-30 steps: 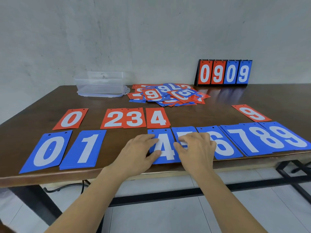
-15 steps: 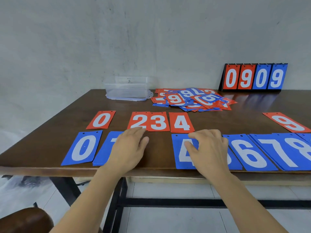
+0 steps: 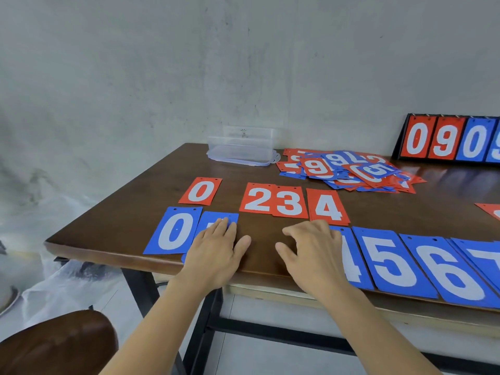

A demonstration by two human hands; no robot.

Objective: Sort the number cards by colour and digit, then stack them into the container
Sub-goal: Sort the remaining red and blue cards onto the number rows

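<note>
Left hand point(image 3: 216, 255) lies flat on a blue card point(image 3: 210, 218), right hand point(image 3: 315, 255) rests loose, gripping nothing, on blue 4 point(image 3: 351, 257) — long axes point up-frame.

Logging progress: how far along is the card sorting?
Done: red number cards 0, 2, 3, 4 and blue number cards 0, 4, 5, 6 laid out. In hand: left hand rests on a blue card. Left: mixed card pile unsorted; clear plastic container looks empty.

Blue cards point(image 3: 389, 263) flat in a row along table point(image 3: 162, 190) near edge: 0, probably 1 (mostly covered), 4-7. Red cards point(image 3: 276, 201) 0, 2, 3, 4 behind. Mixed pile point(image 3: 349, 169), clear container point(image 3: 240, 150) by far edge.
</note>
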